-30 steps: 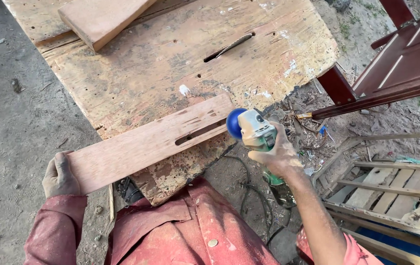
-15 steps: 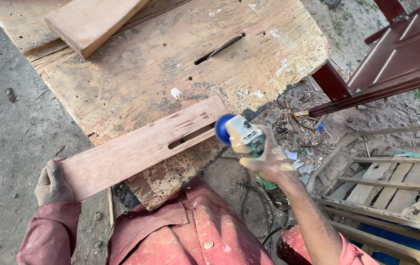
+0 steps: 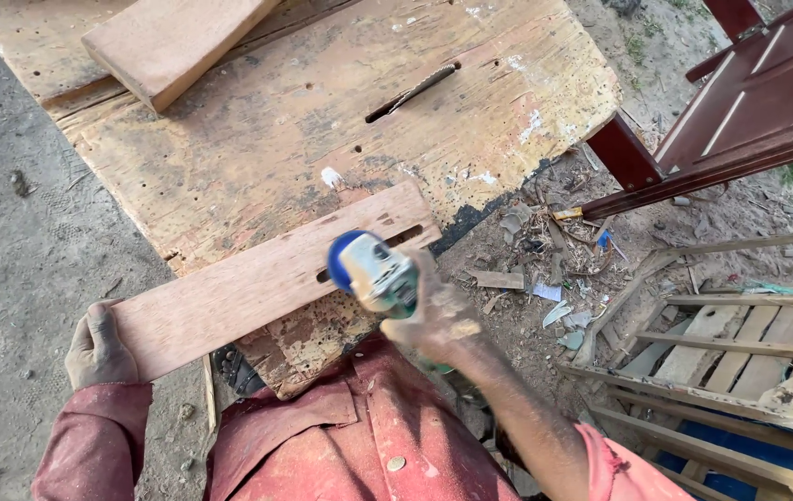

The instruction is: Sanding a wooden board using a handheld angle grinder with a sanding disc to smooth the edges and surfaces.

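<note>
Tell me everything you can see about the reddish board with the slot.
The reddish board is a flat, rough wooden plank with a long slot near its far end. It lies slanted on the worn workbench, its near end overhanging. The left hand grips that end; the right hand holds a grinder over the slot.

— What lay on the worn workbench (image 3: pixel 257 139)?
— A thick wooden block (image 3: pixel 174 42) at its far end, near a slot (image 3: pixel 412 91) cut through the top.
— And beside it?
— A dark red door (image 3: pixel 749 102) leaned over scattered scraps (image 3: pixel 536 250); a slatted wooden frame (image 3: pixel 721 353) lay nearby.
</note>
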